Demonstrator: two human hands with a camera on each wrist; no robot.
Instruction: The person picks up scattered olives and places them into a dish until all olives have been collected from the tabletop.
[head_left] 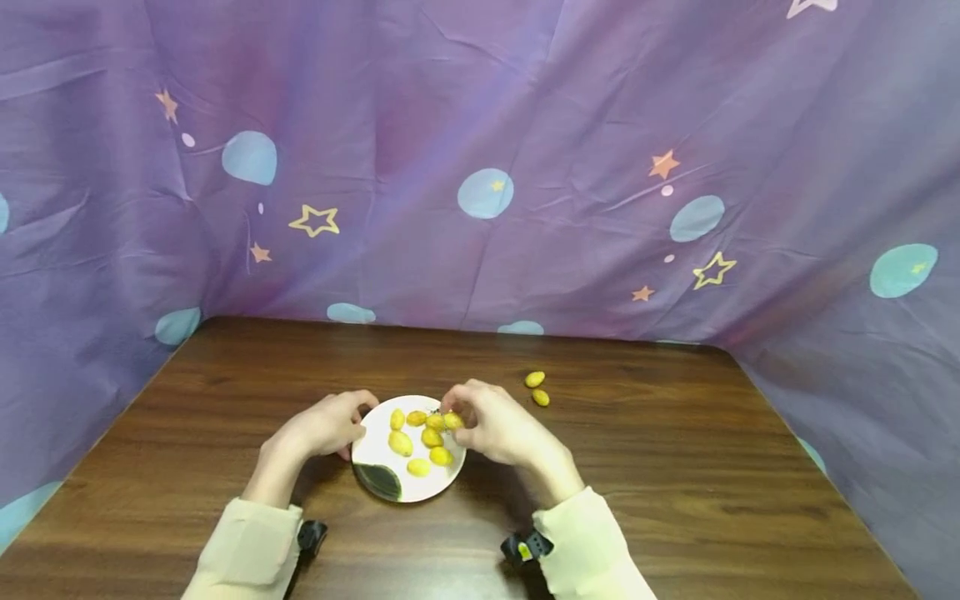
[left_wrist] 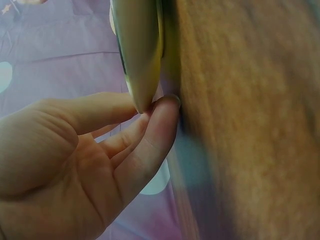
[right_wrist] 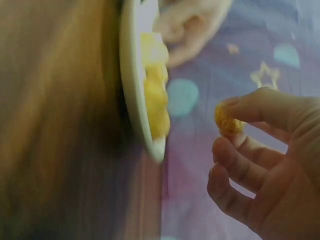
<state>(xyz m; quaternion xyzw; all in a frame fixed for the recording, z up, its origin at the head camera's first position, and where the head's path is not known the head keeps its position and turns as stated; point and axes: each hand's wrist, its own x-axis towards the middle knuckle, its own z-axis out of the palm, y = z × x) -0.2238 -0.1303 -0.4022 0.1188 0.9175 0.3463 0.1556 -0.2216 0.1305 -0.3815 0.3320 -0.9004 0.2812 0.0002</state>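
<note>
A white plate [head_left: 378,437] with a dark green patch at its near left edge carries several small yellow oval fruits [head_left: 401,443]. My left hand [head_left: 324,425] holds the plate's left rim; in the left wrist view the thumb lies on one side of the edge and the fingers on the other. Over the plate's right side, my right hand [head_left: 504,427] pinches one small yellow fruit [right_wrist: 228,119] between thumb and fingertips. In the right wrist view that fruit is apart from the plate and the other fruits on it.
Two more yellow fruits [head_left: 535,379] lie on the brown wooden table [head_left: 660,467], beyond the right hand. A purple cloth [head_left: 420,250] with stars and blue spots hangs behind and beside the table. Dark bands [head_left: 311,537] sit around both wrists.
</note>
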